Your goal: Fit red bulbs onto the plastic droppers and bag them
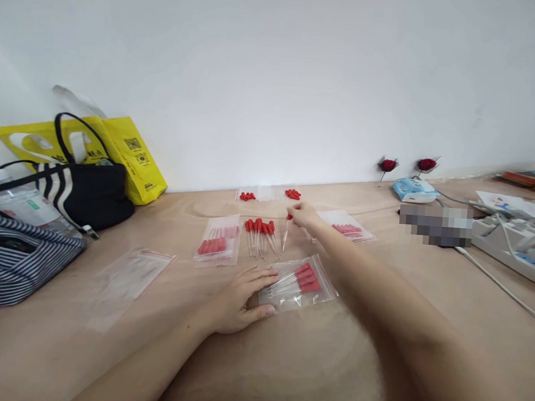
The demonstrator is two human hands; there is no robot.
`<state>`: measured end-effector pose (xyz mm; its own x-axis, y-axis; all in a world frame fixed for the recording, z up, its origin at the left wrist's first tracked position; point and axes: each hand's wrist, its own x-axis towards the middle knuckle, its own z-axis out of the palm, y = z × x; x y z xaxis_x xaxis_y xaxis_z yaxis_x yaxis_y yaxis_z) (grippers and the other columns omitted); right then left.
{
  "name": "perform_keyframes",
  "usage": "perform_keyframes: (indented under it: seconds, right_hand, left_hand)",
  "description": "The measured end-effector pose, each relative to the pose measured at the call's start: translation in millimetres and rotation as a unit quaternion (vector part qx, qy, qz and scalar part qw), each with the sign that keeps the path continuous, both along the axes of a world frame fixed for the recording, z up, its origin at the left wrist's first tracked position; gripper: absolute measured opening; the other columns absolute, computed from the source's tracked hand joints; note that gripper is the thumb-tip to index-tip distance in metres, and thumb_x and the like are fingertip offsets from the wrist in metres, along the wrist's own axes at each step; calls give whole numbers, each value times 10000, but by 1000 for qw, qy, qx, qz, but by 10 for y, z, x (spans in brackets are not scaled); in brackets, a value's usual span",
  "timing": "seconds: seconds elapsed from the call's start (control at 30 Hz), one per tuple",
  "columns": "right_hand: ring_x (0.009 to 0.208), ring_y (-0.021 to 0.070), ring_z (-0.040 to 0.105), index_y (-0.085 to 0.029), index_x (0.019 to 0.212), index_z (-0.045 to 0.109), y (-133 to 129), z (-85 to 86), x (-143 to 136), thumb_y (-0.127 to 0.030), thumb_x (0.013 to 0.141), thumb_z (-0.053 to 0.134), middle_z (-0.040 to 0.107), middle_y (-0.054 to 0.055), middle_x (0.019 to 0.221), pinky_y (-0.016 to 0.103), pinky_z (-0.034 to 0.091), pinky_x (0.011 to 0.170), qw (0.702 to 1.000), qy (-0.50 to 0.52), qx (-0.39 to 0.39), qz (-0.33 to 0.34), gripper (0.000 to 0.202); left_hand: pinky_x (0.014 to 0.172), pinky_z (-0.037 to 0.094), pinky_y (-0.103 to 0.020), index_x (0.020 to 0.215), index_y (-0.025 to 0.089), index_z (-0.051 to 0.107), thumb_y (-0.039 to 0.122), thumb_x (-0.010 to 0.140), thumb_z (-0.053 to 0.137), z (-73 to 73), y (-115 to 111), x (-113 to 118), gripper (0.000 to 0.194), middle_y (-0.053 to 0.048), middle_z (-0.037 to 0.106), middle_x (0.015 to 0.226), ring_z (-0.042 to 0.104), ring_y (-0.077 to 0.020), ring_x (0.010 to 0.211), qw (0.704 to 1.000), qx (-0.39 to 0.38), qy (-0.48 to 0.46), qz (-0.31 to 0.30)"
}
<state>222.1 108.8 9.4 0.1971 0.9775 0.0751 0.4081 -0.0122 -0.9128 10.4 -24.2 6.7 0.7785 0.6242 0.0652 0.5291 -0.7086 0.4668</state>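
Observation:
A clear zip bag (288, 296) lies at the table's near middle, with several red-bulbed glass droppers (308, 278) inside. My left hand (244, 300) rests flat over the bag's left end, fingers stretched and thumb apart. Farther off, my right hand (304, 215) pinches a single dropper (286, 233) by its red bulb; its glass stem points down toward the table. Just left of it, loose droppers (260, 233) lie in a row, bulbs away from me. Filled bags of droppers lie on the left (219, 237) and, partly behind my right forearm, on the right (347, 227).
Small red bulbs (247, 196) lie on clear bags by the wall, in two groups. Flat clear bags (137, 271) lie left. Bags and a yellow tote (135, 161) stand far left. A tissue pack (415, 190), power strip (516, 248) and cables occupy the right.

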Motion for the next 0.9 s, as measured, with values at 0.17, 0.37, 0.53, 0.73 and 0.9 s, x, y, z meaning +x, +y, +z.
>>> perform_keyframes:
  seconds: [0.17,0.37,0.53,0.73,0.9]
  right_hand:
    - [490,57,515,-187,913,473,-565,79,536,-391,808,440,570,-20,688,176,420,466,981,124,139,-61,233]
    - [492,68,518,-200,787,478,-1182,-259,910,-511,693,567,543,-39,648,201,450,466,948,246,179,-89,337]
    - [514,84,543,-206,775,460,-1265,-385,812,-524,646,614,548,-39,669,237,488,498,940,298,148,-80,376]
    - [574,110,578,-213,735,454,-1225,-435,687,-502,631,649,578,-22,694,270,507,567,931,352,99,-24,363]
    - [564,99,583,-208,747,471,-1229,-466,684,-497,585,690,604,-22,681,251,496,577,927,368,61,33,397]
  left_hand:
    - [1026,281,-425,1251,228,430,415,809,508,-34,16,-15,486,-61,413,1332,345,-223,1237,1000,7,7,-3]
    - [1024,274,-446,1240,244,447,420,802,517,-22,32,-4,478,-51,425,1324,342,-237,1236,1000,3,6,1]
    - [1024,274,-440,1238,236,452,418,802,515,-7,36,6,476,-53,423,1325,339,-232,1239,1000,-1,9,4]
    - [1030,262,-441,1241,232,451,417,800,517,-4,43,7,482,-54,414,1332,327,-233,1245,1000,3,16,2]
    - [1028,264,-440,1244,233,445,416,803,513,-3,32,16,482,-52,412,1334,324,-231,1247,1000,-1,19,3]
